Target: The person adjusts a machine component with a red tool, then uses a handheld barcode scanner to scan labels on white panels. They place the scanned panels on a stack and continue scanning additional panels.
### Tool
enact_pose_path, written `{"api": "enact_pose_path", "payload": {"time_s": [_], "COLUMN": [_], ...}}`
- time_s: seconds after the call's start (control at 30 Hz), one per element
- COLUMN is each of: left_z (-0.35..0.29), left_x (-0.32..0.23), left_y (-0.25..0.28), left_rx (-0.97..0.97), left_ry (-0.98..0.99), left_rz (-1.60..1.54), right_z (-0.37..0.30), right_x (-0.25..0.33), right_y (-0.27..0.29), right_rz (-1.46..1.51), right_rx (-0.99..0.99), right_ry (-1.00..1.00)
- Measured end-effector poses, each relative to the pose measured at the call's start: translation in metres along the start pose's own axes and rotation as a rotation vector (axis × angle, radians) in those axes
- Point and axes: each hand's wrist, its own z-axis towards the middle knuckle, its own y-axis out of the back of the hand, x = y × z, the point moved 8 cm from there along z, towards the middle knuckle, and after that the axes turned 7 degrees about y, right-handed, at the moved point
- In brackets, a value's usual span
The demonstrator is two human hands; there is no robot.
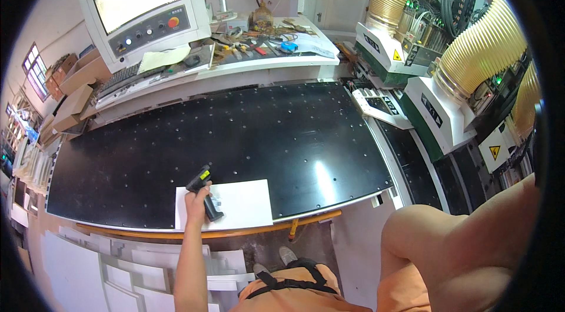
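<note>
My left hand (197, 201) is wrapped round a black handheld barcode scanner (199, 178) with a yellow label on its top. The scanner is over a white rectangular board (248, 201), which lies at the front edge of a black table bed (259, 141) dotted with small holes. A small printed label (217, 201) shows on the board, partly covered by the scanner and my fingers. On the right, my bent right arm (447, 241) is raised close to the camera. My right hand is outside the picture.
Behind the bed stand a control console (144, 9) and a bench (276, 56) strewn with tools. White machine heads (438, 112) with yellow ribbed hoses (482, 38) fill the right. An orange rail (294, 221) borders the near edge. White panels (76, 259) are stacked lower left.
</note>
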Motion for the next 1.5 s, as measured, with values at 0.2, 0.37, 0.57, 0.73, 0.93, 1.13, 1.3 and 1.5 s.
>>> {"api": "enact_pose_path", "payload": {"time_s": [0.2,0.37,0.57,0.73,0.93,1.13,1.3,1.5], "left_z": [-0.002,0.000,-0.071,-0.148,-0.158,-0.180,-0.215,-0.224], "left_x": [-0.003,0.000,-0.009,0.052,0.071,0.073,0.055,0.021], "left_y": [-0.003,-0.008,0.048,0.054,-0.021,-0.037,-0.091,-0.086], "left_rx": [0.006,0.022,-0.062,-0.056,0.035,0.025,0.407,0.464], "left_ry": [-0.054,0.174,0.045,0.226,0.219,0.234,0.201,0.097], "left_rz": [-0.020,-0.272,-0.383,-0.072,-0.168,-0.355,-0.364,-0.201], "right_z": [-0.015,-0.025,-0.185,-0.403,-0.439,-0.421,-0.448,-0.447], "right_x": [-0.011,-0.032,-0.047,0.029,0.081,0.126,0.166,0.131], "right_y": [0.003,-0.003,-0.113,-0.214,-0.259,-0.197,-0.136,-0.076], "right_rz": [0.021,0.026,0.098,0.338,0.288,0.347,0.580,0.458], "right_rx": [-0.021,-0.033,0.478,1.083,1.248,1.011,0.164,0.226], "right_ry": [-0.028,-0.077,-0.641,-1.226,-1.056,-1.466,-2.542,-2.318]}}
